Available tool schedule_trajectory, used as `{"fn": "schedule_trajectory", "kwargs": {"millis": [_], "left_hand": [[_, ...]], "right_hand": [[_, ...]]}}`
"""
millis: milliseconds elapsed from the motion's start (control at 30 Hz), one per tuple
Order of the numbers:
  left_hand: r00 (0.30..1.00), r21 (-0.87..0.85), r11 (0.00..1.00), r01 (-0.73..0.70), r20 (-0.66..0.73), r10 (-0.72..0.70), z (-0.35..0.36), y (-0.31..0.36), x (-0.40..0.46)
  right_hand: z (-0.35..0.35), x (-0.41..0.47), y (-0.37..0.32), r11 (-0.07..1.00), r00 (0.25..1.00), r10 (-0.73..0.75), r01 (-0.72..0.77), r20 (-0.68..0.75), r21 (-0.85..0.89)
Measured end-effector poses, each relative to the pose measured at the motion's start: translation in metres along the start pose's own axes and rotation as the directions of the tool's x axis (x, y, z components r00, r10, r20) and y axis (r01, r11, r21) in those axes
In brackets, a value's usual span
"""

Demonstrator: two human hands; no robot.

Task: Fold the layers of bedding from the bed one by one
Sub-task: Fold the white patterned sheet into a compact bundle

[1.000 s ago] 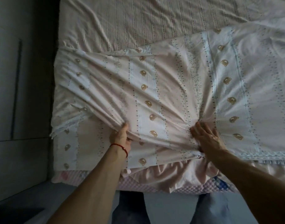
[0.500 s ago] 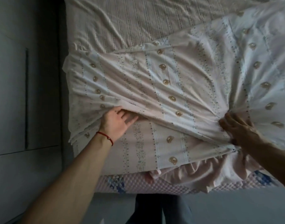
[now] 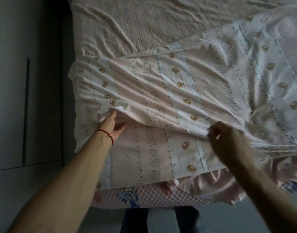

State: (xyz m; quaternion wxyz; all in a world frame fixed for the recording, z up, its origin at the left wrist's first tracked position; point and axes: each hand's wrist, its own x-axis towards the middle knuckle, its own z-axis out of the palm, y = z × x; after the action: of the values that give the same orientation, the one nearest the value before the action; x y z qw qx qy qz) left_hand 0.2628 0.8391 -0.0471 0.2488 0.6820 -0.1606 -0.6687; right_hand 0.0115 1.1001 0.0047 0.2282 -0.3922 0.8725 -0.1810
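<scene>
While a second ago both hands sat close together, bunching the fabric near the lower middle of the frame, they now stand well apart along the folded edge of the thin white cotton sheet printed with small brown bears and dotted floral stripes (image 3: 169, 91), which lies across the lower and right part of the picture over the beige ribbed bedspread (image 3: 144, 26) that shows at the top. The left hand (image 3: 110, 124), marked by a red string bracelet (image 3: 107, 134), has slid toward the left edge of the bed and reaches with loose, fairly straight fingers under the lifted fold; whether it pinches the cloth there I cannot tell. The right hand (image 3: 228, 140), lower right of centre, is curled round a gathered bit of the same edge and grips it. The upper layer is drawn back, baring more of the lower layer toward the bottom of the frame, where a pink satin cover (image 3: 220, 184) and a quilted pink mattress pad (image 3: 152, 197) show at the bed's near edge. That spread suggests the fold is being squared up, with the first layer only partly folded.
</scene>
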Motion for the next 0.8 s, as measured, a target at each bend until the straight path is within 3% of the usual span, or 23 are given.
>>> {"fn": "schedule_trajectory", "kwargs": {"millis": [67, 100, 167, 233, 300, 367, 533, 700, 800], "left_hand": [[0.999, -0.106, 0.994, 0.039, -0.024, -0.042, -0.009, 0.0, 0.008], [0.998, -0.152, 0.987, 0.047, -0.023, -0.051, -0.011, 0.0, 0.012], [0.999, -0.194, 0.98, 0.042, 0.002, -0.042, -0.005, 0.002, 0.008], [1.0, -0.253, 0.967, -0.01, 0.006, 0.012, 0.0, 0.008, 0.007], [0.997, -0.365, 0.929, -0.064, 0.024, 0.078, -0.005, 0.014, 0.013], [0.993, -0.446, 0.89, -0.092, 0.024, 0.115, -0.023, 0.017, 0.017], [0.994, -0.471, 0.879, -0.067, 0.039, 0.097, -0.095, 0.015, -0.013], [1.0, -0.425, 0.905, -0.017, -0.014, 0.012, -0.184, -0.011, -0.037], [0.998, -0.351, 0.936, 0.035, -0.042, -0.053, -0.216, -0.027, -0.031]], "right_hand": [[0.031, -0.02, -0.056, 0.896, 0.96, 0.075, -0.184, 0.27, 0.405], [0.051, -0.021, -0.079, 0.757, 0.9, 0.102, -0.346, 0.423, 0.554], [0.086, -0.004, -0.103, 0.324, 0.777, 0.202, -0.628, 0.597, 0.708], [0.113, 0.018, -0.113, -0.114, 0.673, 0.342, -0.664, 0.656, 0.739], [0.13, 0.035, -0.114, -0.367, 0.611, 0.457, -0.533, 0.646, 0.763], [0.139, 0.043, -0.106, -0.413, 0.603, 0.53, -0.431, 0.597, 0.802], [0.124, 0.031, -0.116, -0.312, 0.579, 0.651, -0.385, 0.49, 0.869], [0.123, -0.018, -0.127, -0.322, 0.645, 0.608, -0.332, 0.462, 0.887], [0.131, -0.036, -0.121, -0.292, 0.571, 0.676, -0.373, 0.466, 0.881]]}}
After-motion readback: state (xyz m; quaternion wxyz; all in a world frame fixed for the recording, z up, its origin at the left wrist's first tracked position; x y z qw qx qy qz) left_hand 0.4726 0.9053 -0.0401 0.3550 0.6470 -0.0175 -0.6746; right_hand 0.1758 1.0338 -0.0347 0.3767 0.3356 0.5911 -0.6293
